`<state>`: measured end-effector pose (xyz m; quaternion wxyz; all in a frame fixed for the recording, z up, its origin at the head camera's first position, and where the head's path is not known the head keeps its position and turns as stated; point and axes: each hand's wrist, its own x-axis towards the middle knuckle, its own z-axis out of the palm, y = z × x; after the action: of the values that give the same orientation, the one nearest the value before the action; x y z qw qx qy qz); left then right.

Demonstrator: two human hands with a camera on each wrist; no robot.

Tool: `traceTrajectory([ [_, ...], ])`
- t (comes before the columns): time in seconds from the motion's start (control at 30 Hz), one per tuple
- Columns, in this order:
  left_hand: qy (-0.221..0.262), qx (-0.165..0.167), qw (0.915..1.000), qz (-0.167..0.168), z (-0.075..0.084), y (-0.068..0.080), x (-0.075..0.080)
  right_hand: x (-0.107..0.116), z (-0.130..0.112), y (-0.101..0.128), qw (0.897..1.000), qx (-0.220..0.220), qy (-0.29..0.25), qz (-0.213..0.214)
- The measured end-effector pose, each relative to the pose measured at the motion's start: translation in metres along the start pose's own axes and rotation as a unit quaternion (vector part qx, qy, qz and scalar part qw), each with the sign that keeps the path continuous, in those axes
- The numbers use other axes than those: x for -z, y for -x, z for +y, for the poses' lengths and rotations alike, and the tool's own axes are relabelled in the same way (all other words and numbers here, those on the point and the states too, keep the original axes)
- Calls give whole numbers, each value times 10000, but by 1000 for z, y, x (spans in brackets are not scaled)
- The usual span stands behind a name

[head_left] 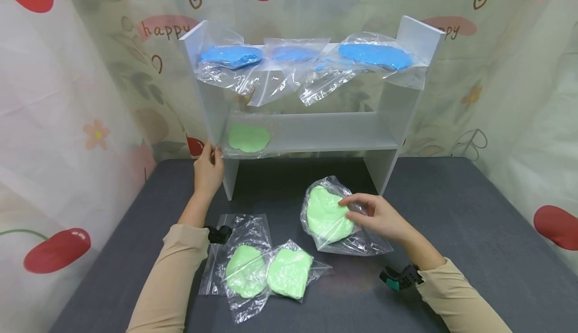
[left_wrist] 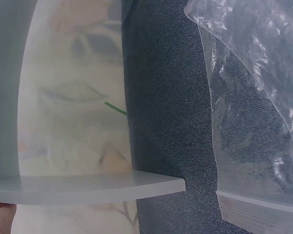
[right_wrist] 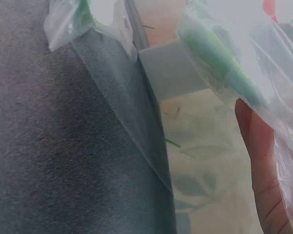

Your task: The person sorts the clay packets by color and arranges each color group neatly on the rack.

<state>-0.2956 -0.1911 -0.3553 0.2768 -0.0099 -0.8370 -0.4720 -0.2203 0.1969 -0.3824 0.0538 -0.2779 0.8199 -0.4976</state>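
Note:
A clear zip bag with a flat pale green doughy lump [head_left: 326,215] is held by my right hand [head_left: 377,215], thumb and index finger pinching its right side. In the right wrist view the bagged green lump [right_wrist: 215,58] appears raised off the table, with a finger [right_wrist: 263,165] against the plastic. My left hand [head_left: 209,172] grips the left side panel of a white two-tier shelf [head_left: 334,130]. The left wrist view shows only part of that hand [left_wrist: 1,219], at the panel [left_wrist: 88,187]. Another bagged green lump [head_left: 249,138] lies at the left of the lower tier.
Two more bagged green lumps, left [head_left: 246,271] and right [head_left: 289,273], lie overlapping on the dark table [head_left: 352,298]. Bagged blue lumps [head_left: 231,56] sit along the top tier, their plastic hanging over its front edge. A printed curtain [head_left: 510,97] surrounds the table.

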Motion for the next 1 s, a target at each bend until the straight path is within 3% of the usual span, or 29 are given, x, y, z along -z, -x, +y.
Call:
traceTrajectory([
  [0.37,-72,-29,10000,-57,0,0,1,2,-10,-4,9999,60,35,158],
  [1.0,-61,-45,9999,-130,0,0,3,5,-19,-11,9978,564,-195,306],
])
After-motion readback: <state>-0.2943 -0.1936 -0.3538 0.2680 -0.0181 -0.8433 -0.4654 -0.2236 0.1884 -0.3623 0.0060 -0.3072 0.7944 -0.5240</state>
